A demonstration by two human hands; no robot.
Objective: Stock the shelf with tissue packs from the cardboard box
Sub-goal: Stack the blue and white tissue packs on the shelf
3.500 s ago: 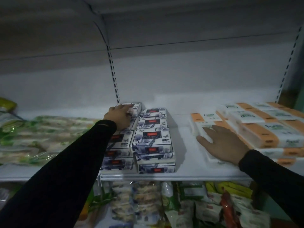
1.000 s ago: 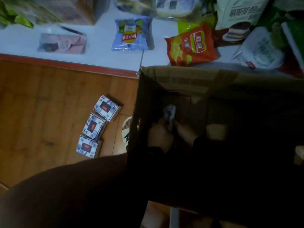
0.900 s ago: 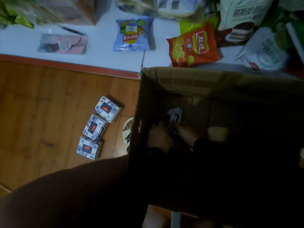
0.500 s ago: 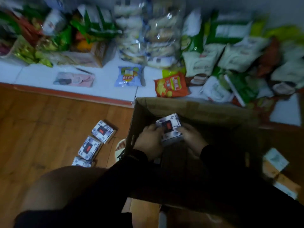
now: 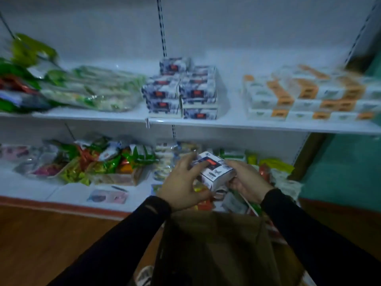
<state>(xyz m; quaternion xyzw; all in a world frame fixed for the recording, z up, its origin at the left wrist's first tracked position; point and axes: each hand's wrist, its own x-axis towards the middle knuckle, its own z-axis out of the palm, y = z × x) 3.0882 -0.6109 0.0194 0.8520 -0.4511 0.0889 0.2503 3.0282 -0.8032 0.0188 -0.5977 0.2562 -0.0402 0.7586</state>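
Both hands on one tissue pack [image 5: 214, 171], held over the cardboard box [image 5: 216, 244] in front of the lower shelf. Left hand [image 5: 182, 185] curls fingers over its top and near side; right hand [image 5: 246, 181] grips the right end. Stacked tissue packs [image 5: 181, 89] sit mid upper shelf [image 5: 226, 122], orange-banded packs [image 5: 309, 96] to their right.

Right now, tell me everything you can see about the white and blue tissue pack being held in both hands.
The white and blue tissue pack is a small block in printed wrap with a dark panel and red label on top. It is tilted in the air before the lower shelf, above the cardboard box. The left hand grips its left side, the right hand its right end.
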